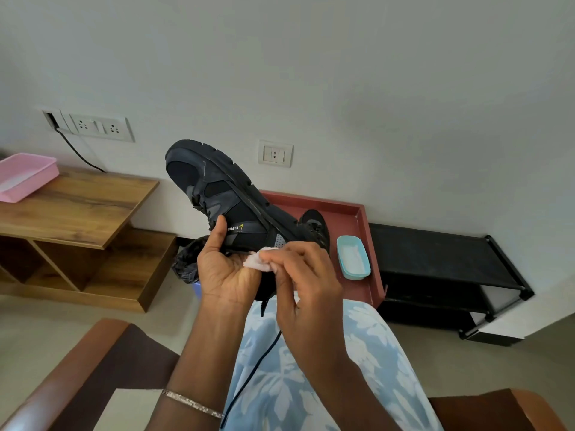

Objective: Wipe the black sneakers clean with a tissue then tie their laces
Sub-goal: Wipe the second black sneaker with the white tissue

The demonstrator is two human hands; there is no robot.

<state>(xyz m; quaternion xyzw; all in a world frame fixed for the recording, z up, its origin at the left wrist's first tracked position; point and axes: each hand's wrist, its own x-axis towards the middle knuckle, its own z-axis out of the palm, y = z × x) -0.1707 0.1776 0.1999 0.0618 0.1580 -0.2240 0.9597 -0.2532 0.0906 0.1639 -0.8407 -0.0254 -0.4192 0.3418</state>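
Two black sneakers are in view. The held sneaker is up in the air at the centre, tilted with its toe pointing far and left and its lugged sole turned to the right. The left hand grips it at the heel end. The thumb is pressed flat on the side panel beside the yellow logo, and the other fingers are hidden behind the shoe. The right hand has its fingertips bunched together, pinching a crumpled white tissue against the heel of the shoe, just beside the left palm. A loose dark lace hangs from the shoe down across the person's blue floral lap.

The second sneaker sits in a red tray behind the hands, partly hidden by the held shoe. Also in that tray, to its right, is a small light-blue tub holding something white; I cannot tell what. Below the held shoe a bin lined with a black bag stands on the floor, its contents hidden. At far left, a pink tray rests on a wooden shelf unit, with a pale inside whose contents I cannot make out. A black rack stands to the right of the red tray, against the wall.
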